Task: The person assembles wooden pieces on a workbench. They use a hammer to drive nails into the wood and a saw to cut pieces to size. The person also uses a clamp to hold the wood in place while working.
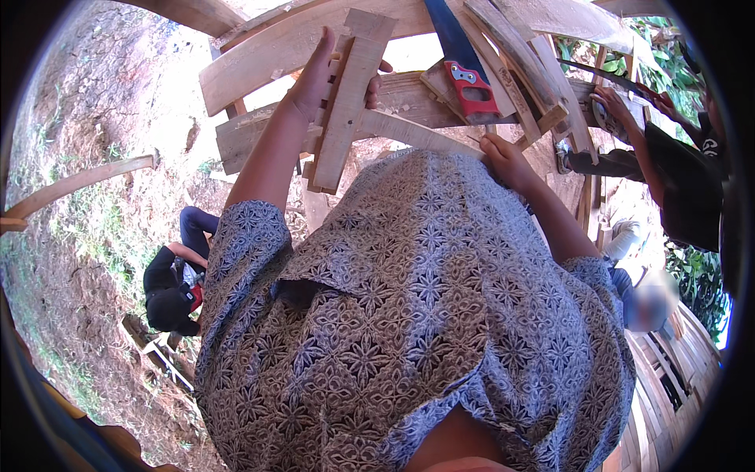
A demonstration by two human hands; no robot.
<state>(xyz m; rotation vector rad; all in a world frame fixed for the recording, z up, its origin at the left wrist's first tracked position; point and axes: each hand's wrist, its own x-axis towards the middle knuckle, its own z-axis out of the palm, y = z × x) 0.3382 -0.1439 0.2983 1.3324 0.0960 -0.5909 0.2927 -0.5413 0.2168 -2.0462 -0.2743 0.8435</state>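
Note:
My left hand (314, 82) is wrapped round a stack of flat wooden pieces (351, 102), thumb along one side and fingertips showing at the other. Small notches or blocks show along the stack's left edge. A thin pale strip (417, 134) runs from the stack to my right hand (507, 161), whose closed fingers pinch its far end. Whether the strip is joined to the stack I cannot tell. Something thin and dark sticks out by the right fingertips. Beyond that hand, a handsaw (469, 86) with a red handle and dark blade lies on the planks.
Long planks (259, 67) form a work surface ahead, with more boards (523, 59) piled at its right. A co-worker's hand (617, 106) is at the far right, near a long dark blade (602, 73). Another person (173, 291) sits low at the left. A curved beam (82, 185) juts in there.

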